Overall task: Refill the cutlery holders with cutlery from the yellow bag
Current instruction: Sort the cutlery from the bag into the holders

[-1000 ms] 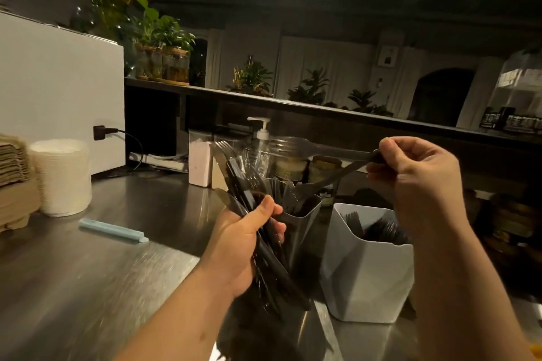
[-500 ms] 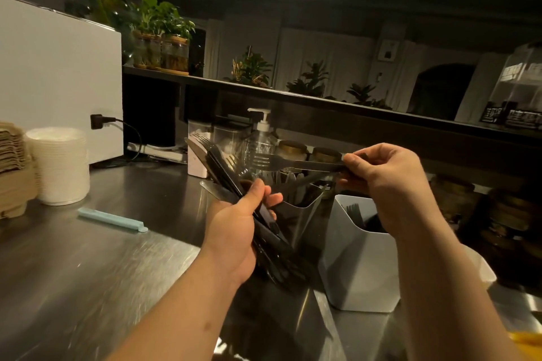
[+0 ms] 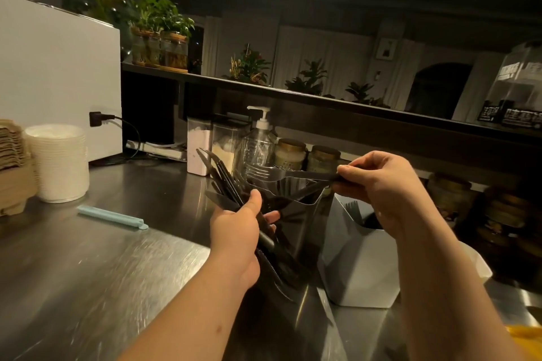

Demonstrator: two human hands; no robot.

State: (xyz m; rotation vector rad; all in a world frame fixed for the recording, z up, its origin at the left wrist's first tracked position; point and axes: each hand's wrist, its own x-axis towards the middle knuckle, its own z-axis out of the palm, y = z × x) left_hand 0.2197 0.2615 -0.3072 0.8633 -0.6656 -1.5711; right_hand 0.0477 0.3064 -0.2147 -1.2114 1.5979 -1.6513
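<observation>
My left hand [image 3: 239, 239] grips a bundle of black plastic cutlery [image 3: 225, 184], tips fanned up and to the left, over the steel counter. My right hand [image 3: 378, 187] pinches the handles of two black forks [image 3: 272, 174] that lie level and point left above a grey cutlery holder [image 3: 299, 208]. A white cutlery holder [image 3: 355, 269] with black forks inside stands right of it, under my right wrist. A corner of the yellow bag [image 3: 525, 337] shows at the bottom right edge.
A clear pump bottle [image 3: 259, 143], jars and white canisters line the back of the steel counter [image 3: 88, 272]. At left stand stacked white lids [image 3: 60, 161], brown cardboard trays [image 3: 13, 167] and a pale blue clip [image 3: 113, 217]. A white box [image 3: 58, 76] sits behind them.
My right hand has come down and left with the forks, from above the white holder to over the grey one. The left hand's bundle has lowered slightly.
</observation>
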